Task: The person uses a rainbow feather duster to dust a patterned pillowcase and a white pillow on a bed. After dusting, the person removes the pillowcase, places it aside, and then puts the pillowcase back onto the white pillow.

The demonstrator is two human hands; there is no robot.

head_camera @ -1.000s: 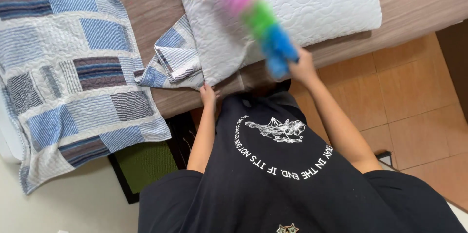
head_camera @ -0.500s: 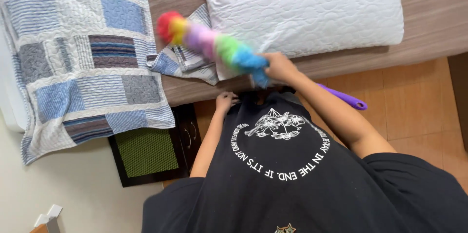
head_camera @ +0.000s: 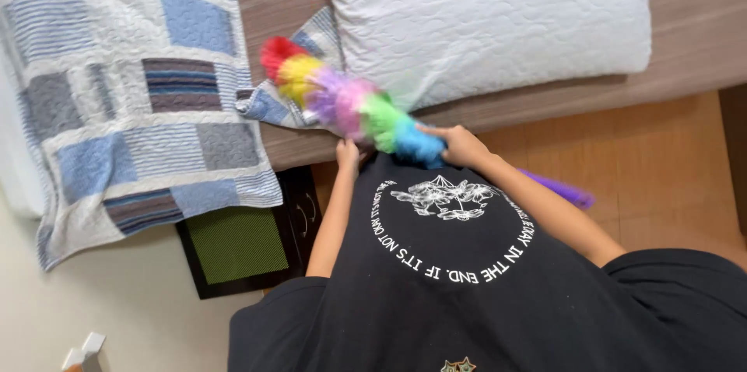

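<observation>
Right hand (head_camera: 461, 146) closed around rainbow duster (head_camera: 342, 103), fluffy head slanting up-left over the bed edge (head_camera: 288, 146), purple handle trailing down-right. Left hand (head_camera: 348, 156) beneath the fluff, grip unclear.

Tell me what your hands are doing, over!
Right hand gripping rainbow duster by its handle. Left hand resting on bed edge. Duster head over patchwork cloth, beside white pillow. Nothing blocking.
</observation>
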